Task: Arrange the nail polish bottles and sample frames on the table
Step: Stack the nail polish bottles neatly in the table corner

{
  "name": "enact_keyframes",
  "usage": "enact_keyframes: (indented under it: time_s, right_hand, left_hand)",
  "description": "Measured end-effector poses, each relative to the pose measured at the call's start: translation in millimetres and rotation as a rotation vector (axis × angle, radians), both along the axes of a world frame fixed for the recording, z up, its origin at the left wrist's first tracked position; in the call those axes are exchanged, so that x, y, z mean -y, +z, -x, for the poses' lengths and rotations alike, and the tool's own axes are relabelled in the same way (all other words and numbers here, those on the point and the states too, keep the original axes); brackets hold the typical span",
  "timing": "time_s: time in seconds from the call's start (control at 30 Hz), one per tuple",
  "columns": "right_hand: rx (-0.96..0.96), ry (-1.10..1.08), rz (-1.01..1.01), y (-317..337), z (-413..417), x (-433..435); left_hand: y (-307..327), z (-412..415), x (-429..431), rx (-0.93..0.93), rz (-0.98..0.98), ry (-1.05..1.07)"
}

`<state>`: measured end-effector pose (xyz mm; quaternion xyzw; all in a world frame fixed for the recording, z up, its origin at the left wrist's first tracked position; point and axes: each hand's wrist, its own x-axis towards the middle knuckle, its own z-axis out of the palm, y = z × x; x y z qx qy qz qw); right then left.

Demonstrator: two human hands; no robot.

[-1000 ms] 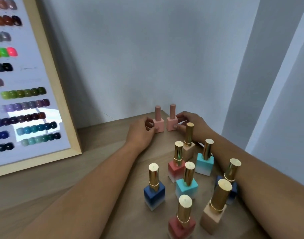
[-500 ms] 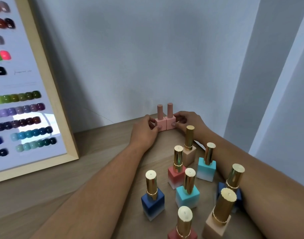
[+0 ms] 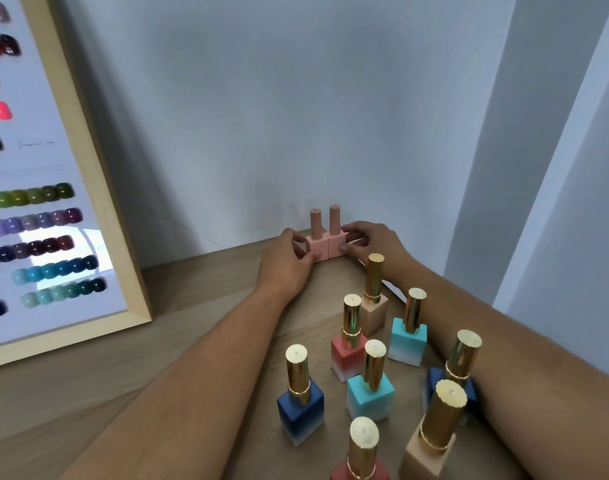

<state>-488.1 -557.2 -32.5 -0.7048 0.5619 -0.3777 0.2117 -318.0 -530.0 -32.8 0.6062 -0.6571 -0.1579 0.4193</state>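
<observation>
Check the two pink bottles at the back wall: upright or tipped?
Upright. Both pink bottles stand on their square bases with caps pointing up, side by side and touching, the left hand and right hand gripping their outer sides.

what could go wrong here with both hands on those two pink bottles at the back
1. The right forearm lies close beside the tall gold-capped bottles; the dark blue bottle looks pressed against it, so drawing that arm back may topple it.
2. The two pink bottles sit near the table's far corner; a hard push from the left hand could send them off.
</observation>
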Motion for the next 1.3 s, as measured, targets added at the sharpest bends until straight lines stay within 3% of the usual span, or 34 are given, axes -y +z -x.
enact_keyframes:
  time_s: [0.2, 0.57, 0.77, 1.0, 1.3]
  right_hand:
    - [0.054, -0.023, -0.020, 12.1, 9.0, -37.8]
    - [0.095, 0.005, 0.079, 91.8, 47.3, -154.8]
    - [-0.053, 0.108, 0.013, 118.4, 51.5, -217.0]
    - [-0.340, 0.152, -0.107, 105.3, 39.4, -248.3]
    - [-0.316, 0.068, -0.088, 97.9, 43.8, -245.4]
  left_hand:
    - [0.1, -6.2, -27.6, -0.070, -0.031, 0.005]
    - [59.0, -28.3, -134.9, -0.153, 0.056, -0.253]
    - [87.3, -34.8, -190.4, -0.075, 0.037, -0.420]
    - [68.3, -47.2, -217.2, 0.188, -0.036, -0.373]
    - [56.5, -49.4, -212.6, 0.130, 0.021, -0.323]
